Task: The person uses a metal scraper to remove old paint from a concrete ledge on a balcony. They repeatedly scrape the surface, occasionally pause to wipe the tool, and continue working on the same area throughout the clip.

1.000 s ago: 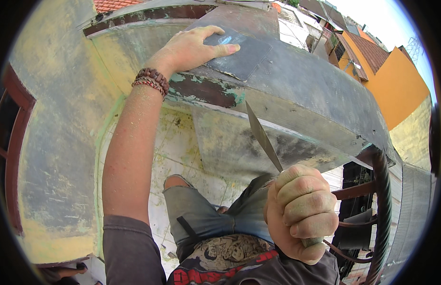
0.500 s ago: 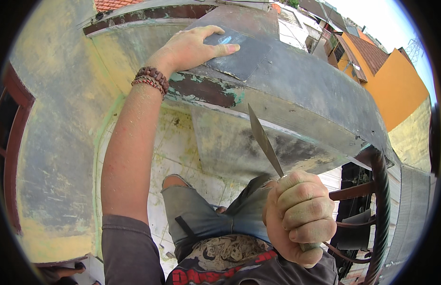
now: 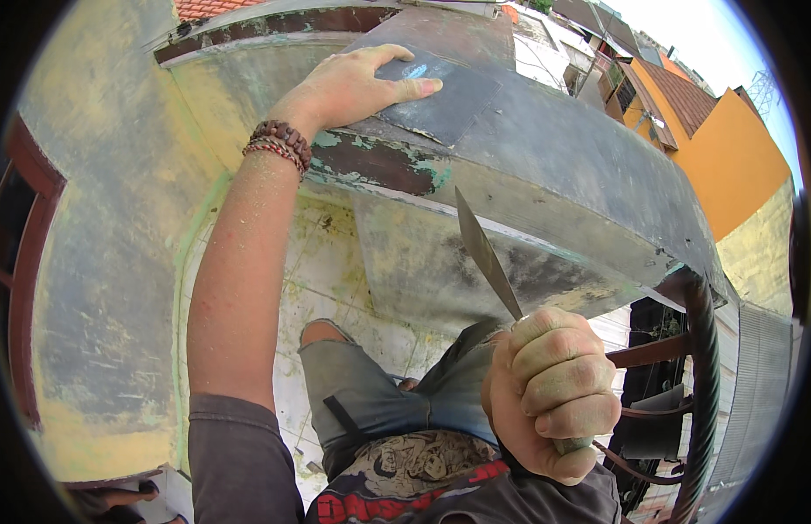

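My left hand (image 3: 353,92) lies palm down on top of the wall ledge (image 3: 580,166), thumb and forefinger spread. Under its thumb is a flat dark rectangular sheet (image 3: 458,100) with a small blue smear. My right hand (image 3: 558,393) is closed in a fist around the handle of a scraper (image 3: 488,262). The thin metal blade points up and away, its tip just short of the ledge's near face and apart from it. The handle's end (image 3: 573,444) shows below the fist. Pale dust covers both hands.
Peeling brown and green paint (image 3: 371,166) runs along the ledge's near edge. At the left stands a patchy yellow-grey wall (image 3: 109,262) with a red-brown window frame (image 3: 34,288). A dark twisted metal post (image 3: 702,375) rises at the right. Stained white tiles (image 3: 327,297) lie below.
My right hand and the scraper have shifted very slightly, with the blade tip a touch higher. My left hand stays in place on the ledge.
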A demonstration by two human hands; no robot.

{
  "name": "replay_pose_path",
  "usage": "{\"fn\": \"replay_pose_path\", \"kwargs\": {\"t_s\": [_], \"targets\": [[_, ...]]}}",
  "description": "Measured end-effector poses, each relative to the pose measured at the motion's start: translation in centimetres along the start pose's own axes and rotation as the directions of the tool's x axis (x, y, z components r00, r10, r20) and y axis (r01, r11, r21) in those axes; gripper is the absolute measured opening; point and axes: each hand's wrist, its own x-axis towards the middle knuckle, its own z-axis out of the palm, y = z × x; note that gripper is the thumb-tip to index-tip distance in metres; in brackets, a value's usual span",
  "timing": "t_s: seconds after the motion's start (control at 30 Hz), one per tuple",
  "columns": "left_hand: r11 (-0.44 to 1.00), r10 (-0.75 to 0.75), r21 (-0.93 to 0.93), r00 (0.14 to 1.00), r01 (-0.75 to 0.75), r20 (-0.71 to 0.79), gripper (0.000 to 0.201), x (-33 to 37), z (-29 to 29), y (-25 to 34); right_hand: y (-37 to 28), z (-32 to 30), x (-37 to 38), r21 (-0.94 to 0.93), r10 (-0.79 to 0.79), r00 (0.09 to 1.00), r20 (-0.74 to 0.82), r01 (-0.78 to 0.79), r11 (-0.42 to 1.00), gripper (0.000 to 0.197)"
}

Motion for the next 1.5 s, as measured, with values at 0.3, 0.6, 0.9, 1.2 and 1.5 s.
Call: {"fn": "replay_pose_path", "kwargs": {"t_s": [0.3,0.6,0.9,1.2,1.5], "targets": [[1.0,0.007,-0.02,1.0,-0.007,0.025,0.078,0.0,-0.2,0.3,0.9,0.1,-0.3,0.009,-0.014,1.0,-0.013,0.014,1.0,0.043],[1.0,-0.02,-0.004,0.999,0.02,0.027,0.078,-0.5,-0.2,0.3,1.2,0.6,-0.7,0.01,0.088,0.996,-0.006,-0.088,0.996,0.04],[1.0,-0.008,-0.011,1.0,0.008,0.008,0.078,-0.2,-0.1,-0.1,0.4,0.6,-0.8,0.007,0.046,0.998,-0.031,-0.046,0.999,0.043],[1.0,-0.006,0.005,1.0,0.006,-0.01,0.078,0.1,0.2,-0.1,0.6,0.1,-0.5,-0.026,0.03,0.999,-0.012,-0.03,0.999,0.043],[0.999,-0.01,-0.033,1.0,0.01,0.002,0.078,0.1,0.1,-0.3,-0.2,-0.3,-0.2,0.014,-0.014,0.999,-0.047,0.014,1.0,0.041]]}}
